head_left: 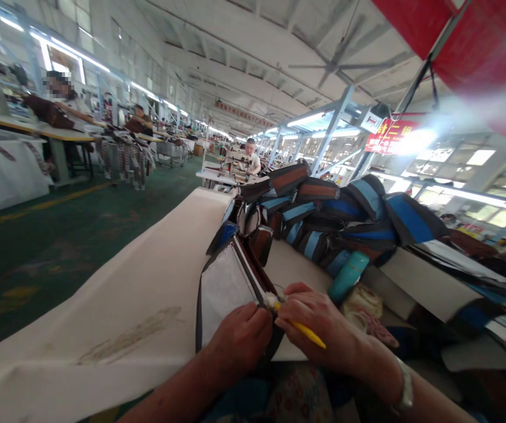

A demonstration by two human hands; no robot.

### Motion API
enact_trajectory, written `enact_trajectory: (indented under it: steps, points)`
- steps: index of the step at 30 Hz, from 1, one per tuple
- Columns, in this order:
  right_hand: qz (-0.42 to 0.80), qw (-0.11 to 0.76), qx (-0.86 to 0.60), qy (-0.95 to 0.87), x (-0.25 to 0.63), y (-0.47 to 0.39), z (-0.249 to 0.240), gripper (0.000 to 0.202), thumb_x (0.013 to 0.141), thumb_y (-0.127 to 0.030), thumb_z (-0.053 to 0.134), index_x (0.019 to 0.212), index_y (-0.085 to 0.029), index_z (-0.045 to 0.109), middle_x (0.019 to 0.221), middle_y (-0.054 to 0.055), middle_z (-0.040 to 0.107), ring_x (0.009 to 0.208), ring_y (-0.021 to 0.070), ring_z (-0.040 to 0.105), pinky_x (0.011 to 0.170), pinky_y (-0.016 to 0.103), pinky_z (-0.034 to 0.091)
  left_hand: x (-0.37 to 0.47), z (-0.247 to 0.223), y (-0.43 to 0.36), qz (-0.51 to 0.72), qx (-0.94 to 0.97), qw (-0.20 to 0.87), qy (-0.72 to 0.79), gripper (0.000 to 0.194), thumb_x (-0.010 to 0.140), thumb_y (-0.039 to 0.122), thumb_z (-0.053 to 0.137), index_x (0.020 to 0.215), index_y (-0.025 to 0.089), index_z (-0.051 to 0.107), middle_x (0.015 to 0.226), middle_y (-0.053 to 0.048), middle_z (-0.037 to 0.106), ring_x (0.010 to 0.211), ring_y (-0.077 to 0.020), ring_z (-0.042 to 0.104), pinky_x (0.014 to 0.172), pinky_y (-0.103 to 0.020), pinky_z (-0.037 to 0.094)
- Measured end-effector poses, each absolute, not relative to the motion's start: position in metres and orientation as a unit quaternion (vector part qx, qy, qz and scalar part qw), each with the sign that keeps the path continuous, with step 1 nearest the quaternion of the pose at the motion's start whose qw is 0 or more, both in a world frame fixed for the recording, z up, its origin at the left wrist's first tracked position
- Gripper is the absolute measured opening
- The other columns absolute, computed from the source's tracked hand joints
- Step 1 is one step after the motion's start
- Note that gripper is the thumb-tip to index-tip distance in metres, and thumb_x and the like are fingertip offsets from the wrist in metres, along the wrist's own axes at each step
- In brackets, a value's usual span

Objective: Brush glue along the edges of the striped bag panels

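A sewn fabric piece (226, 276) with a white inner face and dark edging stands tilted on the pale table cover in front of me. My left hand (242, 335) is closed on its near edge, fingers pinched together. Close beside it, my right hand (312, 320) is closed around a slim yellow-handled tool (308, 333), whose working end is hidden. Whitish fluff or thread (272, 298) shows at the piece's edge between both hands.
The pale-covered table (147, 282) extends left and forward. A heap of blue, brown and dark sewn pieces (345, 205) rises behind and right. Near my right hand lie a teal cylinder (348, 276) and a yellowish container (363, 302). Co-workers (250, 155) sit farther off.
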State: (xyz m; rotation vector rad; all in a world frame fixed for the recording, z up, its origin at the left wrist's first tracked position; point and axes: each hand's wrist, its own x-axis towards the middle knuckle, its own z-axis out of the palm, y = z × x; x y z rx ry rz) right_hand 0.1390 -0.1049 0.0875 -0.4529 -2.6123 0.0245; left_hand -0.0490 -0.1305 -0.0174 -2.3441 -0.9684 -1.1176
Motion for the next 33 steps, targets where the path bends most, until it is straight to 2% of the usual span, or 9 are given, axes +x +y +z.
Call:
enact_trajectory:
  steps: [9, 12, 15, 18, 21, 23, 25, 30, 33]
  points:
    - [0.008, 0.227, -0.181, -0.957, 0.140, -0.106, 0.080, 0.012, 0.093, -0.016, 0.049, 0.084, -0.023, 0.054, 0.069, 0.000, 0.063, 0.063, 0.0171, 0.059, 0.081, 0.039, 0.050, -0.050, -0.019, -0.135, -0.397, -0.835, 0.178, -0.337, 0.032, 0.098, 0.014, 0.037, 0.075, 0.016, 0.059, 0.069, -0.004, 0.055, 0.061, -0.0139, 0.047, 0.053, -0.027, 0.043]
    - [0.049, 0.399, -0.263, -0.877, 0.153, -0.109, 0.081, 0.008, 0.091, -0.020, 0.057, 0.086, -0.024, 0.060, 0.074, 0.001, 0.065, 0.065, 0.0185, 0.061, 0.076, 0.038, 0.051, -0.059, -0.018, -0.138, -0.394, -0.834, 0.210, -0.323, 0.022, 0.096, 0.012, 0.041, 0.093, 0.012, 0.062, 0.071, -0.005, 0.058, 0.062, -0.0159, 0.049, 0.054, -0.029, 0.046]
    - [0.249, 0.609, -0.344, -0.670, 0.167, -0.122, 0.075, 0.005, 0.089, -0.029, 0.063, 0.087, -0.024, 0.061, 0.061, -0.003, 0.055, 0.048, 0.0141, 0.051, 0.050, 0.027, 0.047, -0.073, -0.008, -0.148, -0.427, -0.830, 0.203, -0.295, 0.022, 0.093, 0.010, 0.044, 0.108, 0.009, 0.059, 0.082, -0.010, 0.063, 0.071, -0.0179, 0.055, 0.065, -0.032, 0.053]
    - [0.482, 0.642, -0.306, -0.511, 0.170, -0.139, 0.054, 0.014, 0.092, -0.036, 0.057, 0.085, -0.024, 0.057, 0.042, -0.011, 0.035, 0.031, 0.0090, 0.027, 0.039, 0.023, 0.041, -0.080, 0.007, -0.158, -0.497, -0.803, 0.153, -0.290, 0.026, 0.088, 0.004, 0.052, 0.112, 0.013, 0.057, 0.090, -0.010, 0.064, 0.078, -0.0164, 0.058, 0.073, -0.029, 0.054]
    - [0.589, 0.616, -0.219, -0.475, 0.156, -0.153, 0.032, 0.019, 0.089, -0.039, 0.056, 0.077, -0.024, 0.055, 0.045, -0.010, 0.038, 0.030, 0.0085, 0.030, 0.059, 0.037, 0.058, -0.078, 0.014, -0.154, -0.551, -0.765, 0.089, -0.321, 0.024, 0.087, 0.005, 0.057, 0.107, 0.018, 0.056, 0.090, -0.006, 0.063, 0.080, -0.0141, 0.060, 0.071, -0.024, 0.052]
    - [0.600, 0.623, -0.183, -0.467, 0.142, -0.159, 0.026, 0.020, 0.084, -0.040, 0.061, 0.074, -0.024, 0.055, 0.054, -0.006, 0.046, 0.037, 0.0101, 0.040, 0.078, 0.051, 0.058, -0.075, 0.011, -0.143, -0.560, -0.735, 0.036, -0.382, 0.017, 0.089, 0.010, 0.056, 0.101, 0.020, 0.055, 0.087, -0.003, 0.062, 0.078, -0.0131, 0.061, 0.070, -0.023, 0.052]
    - [0.599, 0.631, -0.153, -0.469, 0.129, -0.160, 0.026, 0.019, 0.084, -0.039, 0.061, 0.074, -0.024, 0.054, 0.053, -0.007, 0.045, 0.037, 0.0105, 0.041, 0.088, 0.058, 0.053, -0.073, 0.007, -0.133, -0.565, -0.704, -0.009, -0.432, 0.008, 0.091, 0.015, 0.054, 0.097, 0.021, 0.055, 0.085, -0.001, 0.061, 0.077, -0.0132, 0.061, 0.070, -0.024, 0.051]
    - [0.626, 0.621, -0.129, -0.453, 0.109, -0.154, 0.034, 0.015, 0.091, -0.036, 0.052, 0.080, -0.025, 0.054, 0.036, -0.014, 0.032, 0.027, 0.0071, 0.018, 0.086, 0.055, 0.054, -0.079, 0.007, -0.135, -0.549, -0.706, -0.097, -0.436, 0.018, 0.095, 0.023, 0.045, 0.103, 0.022, 0.061, 0.102, -0.007, 0.063, 0.095, -0.0176, 0.063, 0.084, -0.030, 0.053]
    - [0.637, 0.622, -0.150, -0.430, 0.098, -0.152, 0.034, 0.016, 0.089, -0.038, 0.054, 0.080, -0.025, 0.052, 0.036, -0.014, 0.034, 0.027, 0.0075, 0.018, 0.076, 0.047, 0.056, -0.079, 0.013, -0.148, -0.521, -0.720, -0.124, -0.441, 0.033, 0.087, 0.029, 0.059, 0.119, 0.022, 0.058, 0.119, -0.011, 0.060, 0.109, -0.0236, 0.060, 0.094, -0.037, 0.051]
